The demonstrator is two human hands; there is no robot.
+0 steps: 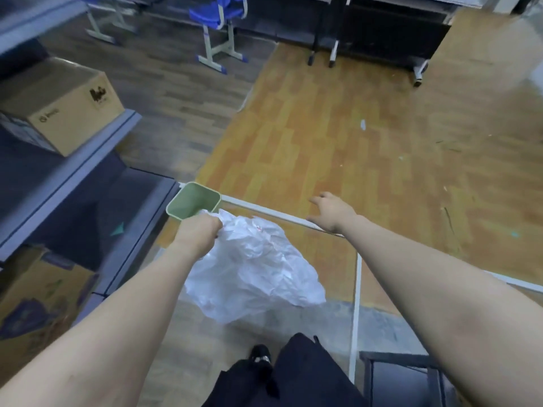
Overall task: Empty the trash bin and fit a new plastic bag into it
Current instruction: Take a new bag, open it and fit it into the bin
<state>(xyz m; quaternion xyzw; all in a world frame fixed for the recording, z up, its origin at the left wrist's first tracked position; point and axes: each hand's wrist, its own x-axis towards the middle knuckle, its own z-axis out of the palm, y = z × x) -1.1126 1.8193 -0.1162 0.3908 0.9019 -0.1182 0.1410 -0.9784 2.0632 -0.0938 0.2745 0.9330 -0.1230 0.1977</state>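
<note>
Lifting bag (252,265), neck bunched in clenched left hand (197,234), clear of bin (192,201) just beyond; right hand (332,211) released, empty; best raised straight, avoiding spills.

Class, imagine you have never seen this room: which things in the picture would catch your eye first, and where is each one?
First, the crumpled white plastic bag at the centre, gripped at its top by the left hand. Just beyond that hand stands the small green trash bin on the floor, beside the grey shelving. The right hand reaches out with nothing in it over the orange floor, and a cardboard box sits on a shelf at the left.
</note>
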